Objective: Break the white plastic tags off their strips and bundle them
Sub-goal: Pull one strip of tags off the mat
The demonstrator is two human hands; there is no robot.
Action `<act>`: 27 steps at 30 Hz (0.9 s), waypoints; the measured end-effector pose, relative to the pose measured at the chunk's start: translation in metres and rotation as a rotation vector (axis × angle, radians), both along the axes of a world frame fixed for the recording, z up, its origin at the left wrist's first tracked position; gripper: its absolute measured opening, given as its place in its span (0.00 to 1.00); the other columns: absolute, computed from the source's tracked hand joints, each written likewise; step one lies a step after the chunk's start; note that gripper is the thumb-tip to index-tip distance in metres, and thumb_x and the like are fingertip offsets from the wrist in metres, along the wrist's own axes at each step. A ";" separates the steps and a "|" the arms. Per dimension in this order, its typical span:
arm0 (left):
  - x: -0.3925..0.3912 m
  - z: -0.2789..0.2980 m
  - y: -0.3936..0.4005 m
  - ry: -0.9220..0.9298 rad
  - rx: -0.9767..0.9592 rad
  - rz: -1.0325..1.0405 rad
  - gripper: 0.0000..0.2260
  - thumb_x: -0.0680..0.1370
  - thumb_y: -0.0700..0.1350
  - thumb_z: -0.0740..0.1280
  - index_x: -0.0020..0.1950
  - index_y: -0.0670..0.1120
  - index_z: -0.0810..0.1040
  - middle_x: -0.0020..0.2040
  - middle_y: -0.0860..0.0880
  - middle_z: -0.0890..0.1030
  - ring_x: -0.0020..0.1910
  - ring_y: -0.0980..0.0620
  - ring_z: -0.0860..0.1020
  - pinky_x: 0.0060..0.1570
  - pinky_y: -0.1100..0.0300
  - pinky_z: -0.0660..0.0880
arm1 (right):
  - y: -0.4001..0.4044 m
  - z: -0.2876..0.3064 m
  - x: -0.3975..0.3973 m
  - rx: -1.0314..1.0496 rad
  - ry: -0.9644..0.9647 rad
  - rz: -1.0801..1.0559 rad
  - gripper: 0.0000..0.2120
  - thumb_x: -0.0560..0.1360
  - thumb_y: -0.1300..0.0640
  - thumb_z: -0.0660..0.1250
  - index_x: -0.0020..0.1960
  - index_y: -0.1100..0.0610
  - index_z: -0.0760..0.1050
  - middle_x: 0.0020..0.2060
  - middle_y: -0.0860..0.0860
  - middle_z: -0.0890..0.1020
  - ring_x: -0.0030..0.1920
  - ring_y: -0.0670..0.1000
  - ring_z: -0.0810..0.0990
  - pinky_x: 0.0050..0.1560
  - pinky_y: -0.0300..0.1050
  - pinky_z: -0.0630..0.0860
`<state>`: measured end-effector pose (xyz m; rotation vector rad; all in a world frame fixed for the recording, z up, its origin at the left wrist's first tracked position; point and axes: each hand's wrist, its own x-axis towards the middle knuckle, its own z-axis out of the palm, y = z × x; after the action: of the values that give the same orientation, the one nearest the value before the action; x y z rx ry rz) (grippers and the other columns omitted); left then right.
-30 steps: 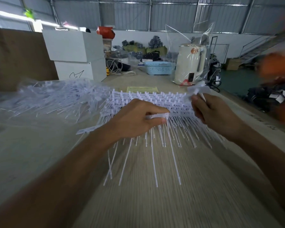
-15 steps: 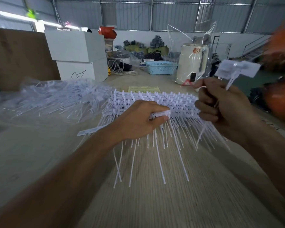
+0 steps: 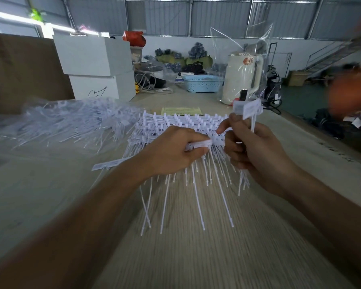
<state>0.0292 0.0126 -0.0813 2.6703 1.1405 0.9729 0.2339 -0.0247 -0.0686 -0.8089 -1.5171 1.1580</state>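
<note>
Judging by how things lie, still pretty early-to-middle in this job. Plenty of white tags still joined on their strips [image 3: 181, 126], stacked in layers near the middle of the table [image 3: 196, 257], heads in rows toward the far edge and thin tails fanning out toward the near edge. Looks like several strips' worth, though hard to count through the blur.

Left hand [image 3: 171, 153] curled over the top of that stack, thumb and fingers pinching the flat head of one tag [image 3: 198, 145] at the stack's right-hand end. Right hand [image 3: 256, 155] just beside it, nearly touching, fist wrapped round a small bunch of loose tags [image 3: 248, 108], heads sticking up above the knuckles, tails hanging out below. So a bundle started, but only a thin one. Index finger seems to be reaching out toward the stack, probably for the next tag. No tie or band visible on the bunch, so bundling proper not done yet.

Over toward the left edge, a big messy heap of white plastic [image 3: 71, 122] under or in clear film. Can't tell whether those are finished loose tags, untouched strips or leftovers. One single flat tag [image 3: 108, 164] lying on the table just left of the left wrist.

Far edge holds white boxes [image 3: 96, 67], a blue basket [image 3: 202, 83] and a pale kettle in clear wrap [image 3: 242, 78], none of it part of the job.

Rough guess: a lot of snapping left before any tying.
</note>
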 end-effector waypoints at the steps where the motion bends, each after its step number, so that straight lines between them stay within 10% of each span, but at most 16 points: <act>1: 0.000 0.000 0.000 -0.002 0.001 -0.002 0.11 0.80 0.46 0.68 0.61 0.47 0.83 0.47 0.45 0.86 0.43 0.47 0.82 0.45 0.51 0.75 | 0.000 -0.001 0.000 0.004 0.010 -0.004 0.14 0.83 0.49 0.61 0.46 0.57 0.78 0.27 0.48 0.61 0.26 0.48 0.57 0.25 0.38 0.56; 27: 0.001 -0.001 -0.001 0.015 0.041 -0.023 0.12 0.80 0.46 0.67 0.62 0.45 0.82 0.55 0.47 0.85 0.49 0.50 0.82 0.52 0.54 0.75 | 0.002 -0.002 0.005 0.067 0.119 -0.093 0.21 0.85 0.43 0.52 0.47 0.58 0.75 0.26 0.48 0.61 0.23 0.47 0.56 0.26 0.36 0.56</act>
<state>0.0300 0.0112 -0.0822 2.7203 1.1021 0.9852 0.2393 -0.0228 -0.0707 -0.7449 -1.3980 1.0626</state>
